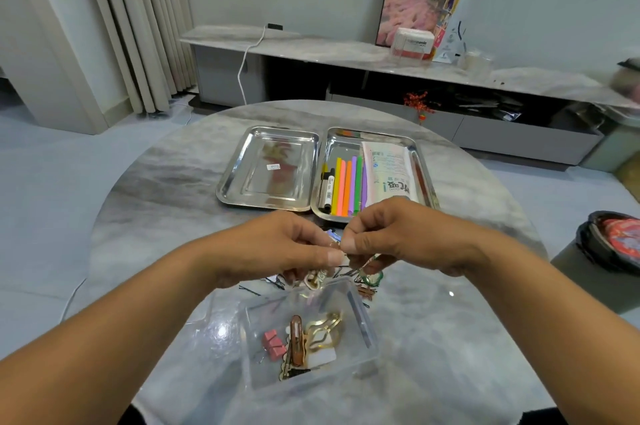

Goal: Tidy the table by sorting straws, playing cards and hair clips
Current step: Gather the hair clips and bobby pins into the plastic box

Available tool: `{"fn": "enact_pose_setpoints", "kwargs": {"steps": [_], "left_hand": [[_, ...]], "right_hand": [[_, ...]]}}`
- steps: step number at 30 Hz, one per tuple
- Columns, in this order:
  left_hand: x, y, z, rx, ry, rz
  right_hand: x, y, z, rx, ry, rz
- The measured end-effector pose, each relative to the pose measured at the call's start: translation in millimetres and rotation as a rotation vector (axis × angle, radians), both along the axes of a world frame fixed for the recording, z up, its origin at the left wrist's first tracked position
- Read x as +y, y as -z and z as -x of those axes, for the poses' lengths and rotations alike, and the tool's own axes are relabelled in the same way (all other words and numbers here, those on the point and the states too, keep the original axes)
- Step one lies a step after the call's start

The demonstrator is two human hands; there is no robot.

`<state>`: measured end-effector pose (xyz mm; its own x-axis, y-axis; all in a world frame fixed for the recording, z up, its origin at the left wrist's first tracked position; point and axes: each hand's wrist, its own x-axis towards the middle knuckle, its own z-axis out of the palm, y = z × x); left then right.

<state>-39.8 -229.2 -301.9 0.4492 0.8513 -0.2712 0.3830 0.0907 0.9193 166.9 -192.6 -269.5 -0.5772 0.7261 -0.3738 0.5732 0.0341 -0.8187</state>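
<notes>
Over the middle of the round table, my left hand (287,248) and my right hand (388,237) meet, and both pinch a thin dark hair clip (349,267) between thumb and fingers. Directly below them a clear plastic box (360,320) holds several hair clips: a brown one (296,338), a gold one (325,331) and pink ones (273,345). More clips (372,277) lie on the table under my hands, partly hidden. Coloured straws (348,185) lie in the right steel tray (420,161) beside a paper straw pack (389,172).
The left steel tray (239,161) holds nothing but reflections. A black marker (327,187) lies left of the straws. Thin bobby pins (251,290) lie left of the box. A bin with a black liner (602,251) stands right of the table. A low TV bench runs behind.
</notes>
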Motion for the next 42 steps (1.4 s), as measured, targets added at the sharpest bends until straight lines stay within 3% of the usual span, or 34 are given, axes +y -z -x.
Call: {"fn": "enact_pose_setpoints", "kwargs": {"steps": [7, 12, 16, 21, 25, 27, 32, 38, 42], "left_hand": [[0, 1, -3, -0.181, -0.11, 0.144], [0, -1, 0, -0.12, -0.136, 0.134], [-3, -3, 11, 0.143, -0.013, 0.025], [-11, 6, 2, 0.601, 0.275, -0.161], [-11, 4, -7, 0.725, 0.309, -0.202], [-9, 3, -3, 0.703, 0.316, -0.191], [15, 18, 13, 0.494, 0.062, -0.214], [44, 50, 39, 0.703, -0.056, -0.267], [55, 64, 43, 0.725, -0.114, -0.295]], "right_hand": [[0, -5, -3, 0.057, 0.051, -0.066], [3, -6, -8, 0.031, 0.101, -0.1], [16, -5, -22, -0.039, 0.21, -0.125], [31, 25, -40, -0.314, 0.281, -0.073], [37, 48, -39, -0.409, 0.272, 0.022], [40, 57, -35, -0.459, 0.263, 0.024], [43, 71, -15, -0.555, 0.253, -0.202], [44, 86, 4, -0.71, 0.319, -0.24], [44, 87, 9, -0.569, 0.369, -0.164]]}}
